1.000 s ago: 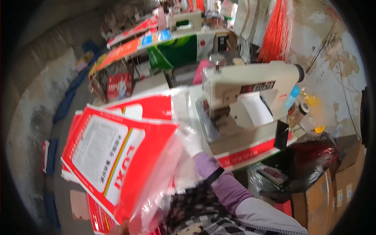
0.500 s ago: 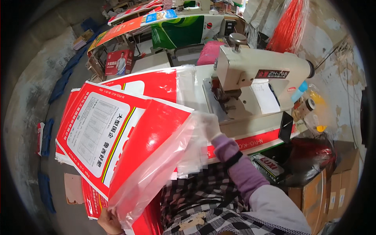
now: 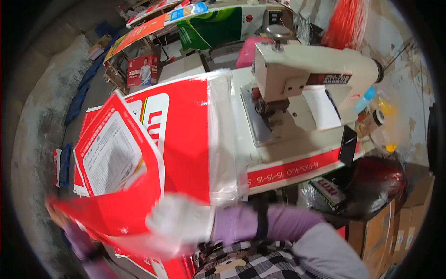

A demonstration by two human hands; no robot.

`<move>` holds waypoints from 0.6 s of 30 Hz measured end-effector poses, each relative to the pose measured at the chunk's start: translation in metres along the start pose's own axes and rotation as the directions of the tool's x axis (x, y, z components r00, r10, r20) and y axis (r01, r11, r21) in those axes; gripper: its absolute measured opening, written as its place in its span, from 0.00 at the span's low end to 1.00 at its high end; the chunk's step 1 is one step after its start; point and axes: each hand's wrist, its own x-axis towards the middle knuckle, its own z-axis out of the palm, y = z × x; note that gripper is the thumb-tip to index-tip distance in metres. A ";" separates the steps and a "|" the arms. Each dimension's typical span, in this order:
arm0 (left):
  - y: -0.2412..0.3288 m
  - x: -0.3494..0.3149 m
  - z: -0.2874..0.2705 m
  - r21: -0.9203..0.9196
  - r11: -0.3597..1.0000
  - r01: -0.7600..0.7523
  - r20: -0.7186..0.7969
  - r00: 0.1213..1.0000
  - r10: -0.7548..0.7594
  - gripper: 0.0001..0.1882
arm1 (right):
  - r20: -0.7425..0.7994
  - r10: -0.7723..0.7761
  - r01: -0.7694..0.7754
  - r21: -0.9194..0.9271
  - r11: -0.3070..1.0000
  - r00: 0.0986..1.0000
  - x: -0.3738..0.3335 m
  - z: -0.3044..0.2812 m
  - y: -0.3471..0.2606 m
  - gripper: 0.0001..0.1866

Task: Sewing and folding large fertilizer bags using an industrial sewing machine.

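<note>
In the head view, we see the left grip (image 3: 57,215) out at the far left corner of a red bag (image 3: 123,207). It is blurred, but the fingers appear to pinch that corner, which we take to be how the near side of the bag stands raised and bent. The right grip (image 3: 180,218), in a white glove, lies over the bag's other end; it is too smeared for us to tell whether it is pressed together or spread. We judge that having one grip at each end keeps the floppy sheet from sagging between them.

The red bag lies between the two grips, its printed panel folded up beyond them. Just past the right grip, more red bags (image 3: 186,125) lie flat on the tabletop (image 3: 274,156), with clear plastic (image 3: 220,116) along their right side. They seem laid there to be within easy reach.

Farther to the right of the right grip stands a sewing machine (image 3: 311,69), and an open notebook (image 3: 323,111) lies under its arm, perhaps for quick notes. A dark phone (image 3: 347,145) leans at the tabletop's edge, nearer us.
</note>
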 end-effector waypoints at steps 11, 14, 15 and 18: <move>0.194 -0.278 0.533 -0.638 0.687 -0.348 0.701 0.106 0.705 0.14 | -0.298 0.953 -0.839 0.531 0.119 -0.053 -0.280 -0.034 -0.030 0.18; 0.194 -0.351 0.558 -0.580 0.785 -0.217 0.810 -0.053 0.584 0.15 | -0.486 0.862 -0.876 0.468 0.116 -0.146 -0.300 -0.049 -0.070 0.21; 0.190 -0.361 0.563 -0.645 0.733 -0.216 0.761 -0.103 0.640 0.14 | -0.442 0.871 -0.969 0.015 0.248 0.216 -0.309 -0.072 -0.088 0.26; 0.196 -0.394 0.552 -0.700 0.607 -0.376 0.679 -0.090 0.729 0.13 | -0.298 0.878 -0.920 -0.241 0.310 0.374 -0.343 -0.063 -0.081 0.22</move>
